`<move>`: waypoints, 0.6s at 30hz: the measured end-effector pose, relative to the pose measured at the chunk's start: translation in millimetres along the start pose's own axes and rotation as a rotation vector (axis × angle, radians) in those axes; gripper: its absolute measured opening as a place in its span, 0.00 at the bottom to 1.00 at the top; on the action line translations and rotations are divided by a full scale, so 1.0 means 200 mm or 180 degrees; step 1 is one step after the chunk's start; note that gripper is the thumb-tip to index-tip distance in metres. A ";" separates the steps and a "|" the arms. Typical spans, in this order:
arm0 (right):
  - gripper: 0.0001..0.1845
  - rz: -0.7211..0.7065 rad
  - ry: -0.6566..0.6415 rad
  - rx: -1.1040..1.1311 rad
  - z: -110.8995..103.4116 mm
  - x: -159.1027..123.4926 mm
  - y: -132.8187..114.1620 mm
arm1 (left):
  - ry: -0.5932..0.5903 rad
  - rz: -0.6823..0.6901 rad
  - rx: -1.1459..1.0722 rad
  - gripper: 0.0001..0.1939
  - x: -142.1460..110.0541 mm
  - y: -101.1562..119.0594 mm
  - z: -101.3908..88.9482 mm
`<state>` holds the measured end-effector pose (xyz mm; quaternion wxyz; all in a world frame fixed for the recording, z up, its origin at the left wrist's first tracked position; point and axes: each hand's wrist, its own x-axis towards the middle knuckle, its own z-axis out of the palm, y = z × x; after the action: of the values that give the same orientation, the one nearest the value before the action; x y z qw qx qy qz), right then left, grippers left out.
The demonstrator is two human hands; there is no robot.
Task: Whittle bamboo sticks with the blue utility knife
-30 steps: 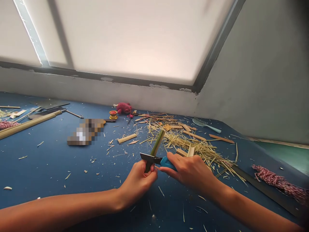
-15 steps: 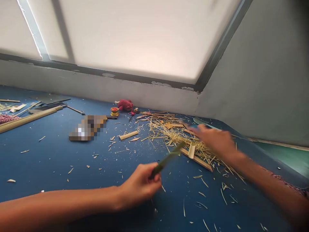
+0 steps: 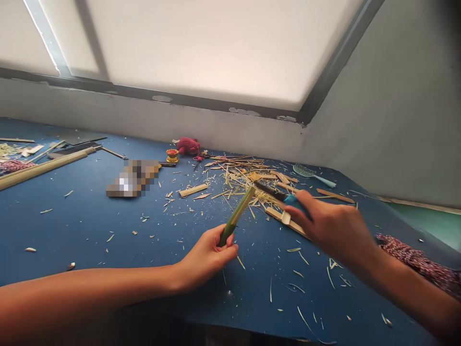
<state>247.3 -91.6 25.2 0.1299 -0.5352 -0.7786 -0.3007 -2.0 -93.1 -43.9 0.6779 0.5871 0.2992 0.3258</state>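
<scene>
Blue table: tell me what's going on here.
The left hand grips a green stick that slants upward. The right hand holds a teal-handled knife, its dark blade close to the stick's upper end; whether they touch, I cannot tell. Pale shavings lie heaped beyond on the blue table, and red-and-white cord at the right.

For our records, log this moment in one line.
left hand: holds green stick; right hand: holds blue-handled knife; knife-stick contact: unclear

Knife (image 3: 276,194), shifted toward stick's (image 3: 236,217) tip, (contact unclear)
</scene>
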 end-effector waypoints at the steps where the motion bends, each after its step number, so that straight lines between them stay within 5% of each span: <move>1: 0.25 -0.0184 -0.0023 0.0137 0.00 0.00 -0.06 | 0.0025 -0.0017 -0.0034 0.11 0.00 0.00 0.00; 5: 0.25 -0.0632 -0.0179 0.0271 0.03 -0.04 -0.24 | 0.0141 0.0005 0.0064 0.11 0.01 -0.02 -0.01; 9: 0.27 -0.0729 -0.0116 0.0153 0.09 -0.06 -0.27 | 0.0294 0.0197 0.0586 0.10 0.02 -0.07 -0.01; 15: 0.29 -0.0779 -0.0201 0.0084 0.15 -0.02 -0.13 | 0.0297 0.0242 0.0920 0.08 0.02 -0.08 0.00; 18: 0.30 -0.0072 -0.0450 -0.0230 0.19 0.03 0.08 | 0.0119 0.0253 0.0980 0.08 -0.01 -0.05 0.01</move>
<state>264.4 -60.1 3.2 0.0518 -0.5506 -0.7805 -0.2915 -0.3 -97.4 -54.3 0.5607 0.6894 0.3347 0.3136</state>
